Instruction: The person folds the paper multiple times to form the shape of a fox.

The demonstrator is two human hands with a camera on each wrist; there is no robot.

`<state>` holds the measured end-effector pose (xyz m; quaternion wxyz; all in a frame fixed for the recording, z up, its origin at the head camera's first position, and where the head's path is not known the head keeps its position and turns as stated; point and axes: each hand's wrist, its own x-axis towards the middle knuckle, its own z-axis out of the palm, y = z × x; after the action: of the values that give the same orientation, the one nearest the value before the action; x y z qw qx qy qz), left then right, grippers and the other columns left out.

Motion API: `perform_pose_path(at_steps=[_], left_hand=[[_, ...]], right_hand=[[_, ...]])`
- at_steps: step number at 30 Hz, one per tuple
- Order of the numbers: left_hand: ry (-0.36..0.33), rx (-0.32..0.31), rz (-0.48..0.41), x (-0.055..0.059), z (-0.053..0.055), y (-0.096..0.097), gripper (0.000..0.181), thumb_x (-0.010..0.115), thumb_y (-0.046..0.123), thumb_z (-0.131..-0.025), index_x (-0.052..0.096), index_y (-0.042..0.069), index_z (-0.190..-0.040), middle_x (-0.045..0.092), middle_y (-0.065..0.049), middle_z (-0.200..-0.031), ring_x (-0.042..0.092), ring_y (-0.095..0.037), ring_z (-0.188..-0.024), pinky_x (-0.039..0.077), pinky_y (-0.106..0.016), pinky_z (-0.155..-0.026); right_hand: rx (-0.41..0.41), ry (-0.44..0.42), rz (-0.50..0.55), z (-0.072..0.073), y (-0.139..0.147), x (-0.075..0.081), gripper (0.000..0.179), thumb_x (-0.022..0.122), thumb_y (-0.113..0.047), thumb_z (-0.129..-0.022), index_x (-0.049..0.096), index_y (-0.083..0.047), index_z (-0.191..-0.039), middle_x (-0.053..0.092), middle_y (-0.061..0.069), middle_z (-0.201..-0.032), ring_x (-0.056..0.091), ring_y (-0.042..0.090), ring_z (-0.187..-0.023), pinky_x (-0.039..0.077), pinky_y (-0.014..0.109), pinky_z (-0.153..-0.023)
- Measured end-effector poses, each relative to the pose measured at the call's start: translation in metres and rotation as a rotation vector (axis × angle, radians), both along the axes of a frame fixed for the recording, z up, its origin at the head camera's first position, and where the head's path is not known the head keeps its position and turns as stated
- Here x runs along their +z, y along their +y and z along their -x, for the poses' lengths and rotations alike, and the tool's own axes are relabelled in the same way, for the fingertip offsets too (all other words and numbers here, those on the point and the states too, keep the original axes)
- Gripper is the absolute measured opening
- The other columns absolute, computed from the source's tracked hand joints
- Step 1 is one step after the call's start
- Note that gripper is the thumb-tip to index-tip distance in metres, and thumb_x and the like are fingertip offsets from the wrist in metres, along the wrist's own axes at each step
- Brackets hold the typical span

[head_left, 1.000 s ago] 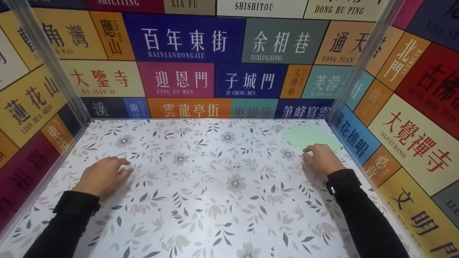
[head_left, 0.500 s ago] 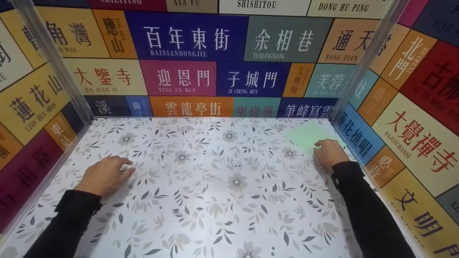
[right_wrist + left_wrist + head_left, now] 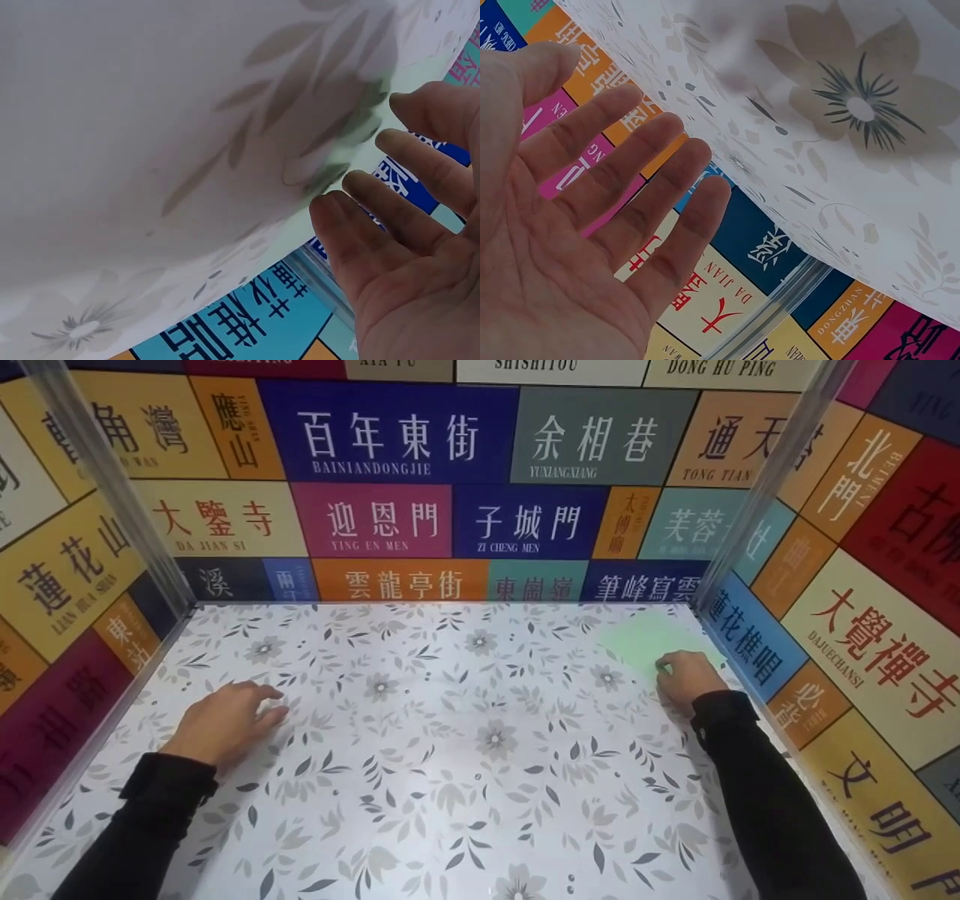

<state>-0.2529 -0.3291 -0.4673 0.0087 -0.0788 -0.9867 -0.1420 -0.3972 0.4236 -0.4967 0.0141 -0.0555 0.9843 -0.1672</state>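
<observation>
Over floral bench (image 3: 420,780), nearest: left hand (image 3: 221,724), empty, fingers relaxed. Next: right hand (image 3: 686,679), empty, fingers loosely bent, at near side of pale green sheet (image 3: 636,639). Lying flat, far right corner, askew, one corner toward left, long axis unclear.

Sheet (image 3: 637,639), one, pale green, plain-faced and thin; material could not be told. It lay flat and unfolded, as far as it showed, on the white floral tabletop (image 3: 420,802), in the far right corner area. Outline seemed four-sided, its edges set askew to the table's far edge. The near right portion was hidden behind the right hand (image 3: 686,679); contact there could not be made out. Shaded patches darkened the green beside the fingertips (image 3: 327,204).
</observation>
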Motion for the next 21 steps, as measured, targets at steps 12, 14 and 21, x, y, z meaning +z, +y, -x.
perform_pose_path(at_steps=[12, 14, 21], left_hand=[[-0.025, -0.004, 0.016, 0.001, 0.008, 0.004, 0.048, 0.069, 0.038, -0.116, 0.075, 0.002, -0.149, 0.073, -0.032, -0.152, 0.067, -0.059, -0.144, 0.055, -0.079, -0.116], [-0.019, -0.008, 0.018, 0.001, 0.009, 0.005, 0.048, 0.069, 0.038, -0.117, 0.076, 0.003, -0.149, 0.073, -0.032, -0.153, 0.067, -0.058, -0.144, 0.056, -0.079, -0.115], [0.001, -0.028, 0.02, 0.0, 0.011, 0.011, 0.046, 0.069, 0.038, -0.116, 0.077, 0.004, -0.146, 0.075, -0.031, -0.151, 0.069, -0.058, -0.141, 0.056, -0.079, -0.114]], right_hand=[[0.028, -0.005, 0.011, -0.006, -0.004, -0.001, 0.041, 0.062, -0.01, -0.113, 0.071, 0.013, -0.146, 0.07, 0.039, -0.152, 0.059, 0.063, -0.151, 0.045, 0.078, -0.13], [0.048, 0.024, 0.004, -0.009, -0.008, -0.001, 0.041, 0.063, -0.009, -0.112, 0.072, 0.013, -0.144, 0.071, 0.039, -0.15, 0.061, 0.063, -0.149, 0.047, 0.078, -0.129], [0.127, 0.112, -0.008, -0.021, -0.024, -0.007, 0.035, 0.065, -0.006, -0.11, 0.077, 0.014, -0.136, 0.076, 0.039, -0.14, 0.068, 0.063, -0.139, 0.053, 0.076, -0.122]])
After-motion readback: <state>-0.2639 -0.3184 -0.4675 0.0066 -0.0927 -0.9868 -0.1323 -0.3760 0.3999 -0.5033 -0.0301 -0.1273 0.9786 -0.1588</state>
